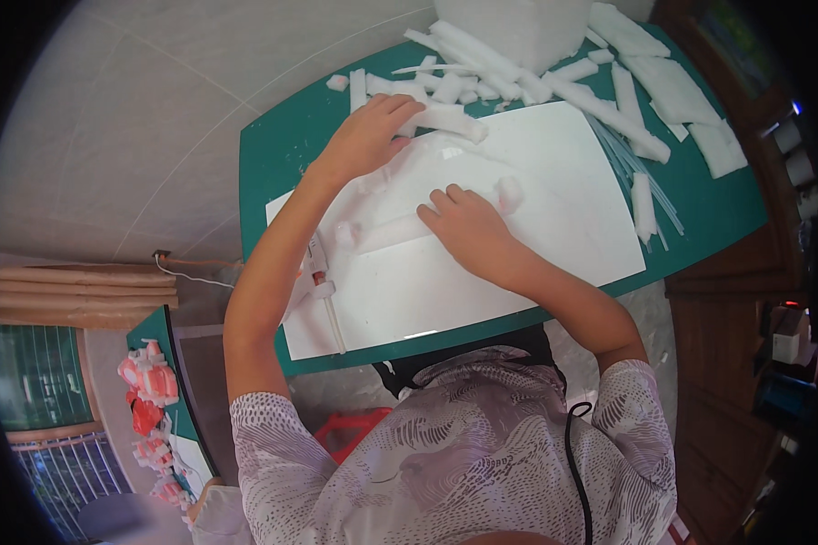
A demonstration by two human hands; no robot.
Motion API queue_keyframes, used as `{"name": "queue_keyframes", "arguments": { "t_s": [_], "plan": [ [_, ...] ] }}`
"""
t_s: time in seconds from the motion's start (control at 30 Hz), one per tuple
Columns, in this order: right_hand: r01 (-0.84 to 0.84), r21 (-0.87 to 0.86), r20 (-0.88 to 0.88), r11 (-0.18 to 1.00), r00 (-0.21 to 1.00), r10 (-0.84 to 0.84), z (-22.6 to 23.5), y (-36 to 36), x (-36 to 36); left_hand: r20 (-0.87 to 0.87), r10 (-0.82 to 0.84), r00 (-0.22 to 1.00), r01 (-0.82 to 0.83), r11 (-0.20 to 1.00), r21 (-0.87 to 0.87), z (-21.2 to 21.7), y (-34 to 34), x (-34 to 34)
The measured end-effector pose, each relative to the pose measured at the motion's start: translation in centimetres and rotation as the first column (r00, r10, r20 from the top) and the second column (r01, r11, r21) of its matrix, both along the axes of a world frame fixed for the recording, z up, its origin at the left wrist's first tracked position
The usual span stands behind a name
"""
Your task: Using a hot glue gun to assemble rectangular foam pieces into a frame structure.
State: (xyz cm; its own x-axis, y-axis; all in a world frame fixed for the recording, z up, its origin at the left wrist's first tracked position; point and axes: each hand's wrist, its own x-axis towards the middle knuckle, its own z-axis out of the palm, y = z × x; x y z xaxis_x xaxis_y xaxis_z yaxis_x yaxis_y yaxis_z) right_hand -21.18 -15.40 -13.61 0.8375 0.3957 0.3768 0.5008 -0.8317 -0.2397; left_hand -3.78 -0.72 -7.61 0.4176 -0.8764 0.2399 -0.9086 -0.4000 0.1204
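Observation:
At the far left of the white board (pixel 518 291), my left hand (pixel 368 138) curls its fingers around the end of a thick white foam strip (pixel 454 121). My right hand (pixel 471 232) is over the middle of the board, with bent fingers on a long white foam strip (pixel 395 232) lying there. Part of that strip is hidden under the hand. A small white foam lump (pixel 346 235) sits at its left end, and another lump (pixel 509 193) lies right of my right hand. A glue gun (pixel 317 265) with a glue stick rests near the board's left edge.
Several white foam strips and scraps (pixel 482 68) pile up along the back of the green table (pixel 727 213). Translucent glue sticks (pixel 645 182) lie to the right, near flat foam slabs (pixel 668 86). A second table with red and white items (pixel 150 377) stands at left.

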Motion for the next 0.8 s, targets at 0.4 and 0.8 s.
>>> {"name": "queue_keyframes", "arguments": {
  "t_s": [0.4,0.8],
  "plan": [
    [0.007,-0.02,0.057,1.0,0.998,-0.006,-0.4,0.3,-0.1,0.164,-0.047,0.985,0.03,0.994,0.107,-1.1,-1.4,4.4],
    [0.01,-0.014,0.06,1.0,0.998,-0.009,-0.4,0.3,0.0,-0.154,0.28,0.948,-0.222,0.924,0.313,1.8,5.0,5.8]
  ]
}}
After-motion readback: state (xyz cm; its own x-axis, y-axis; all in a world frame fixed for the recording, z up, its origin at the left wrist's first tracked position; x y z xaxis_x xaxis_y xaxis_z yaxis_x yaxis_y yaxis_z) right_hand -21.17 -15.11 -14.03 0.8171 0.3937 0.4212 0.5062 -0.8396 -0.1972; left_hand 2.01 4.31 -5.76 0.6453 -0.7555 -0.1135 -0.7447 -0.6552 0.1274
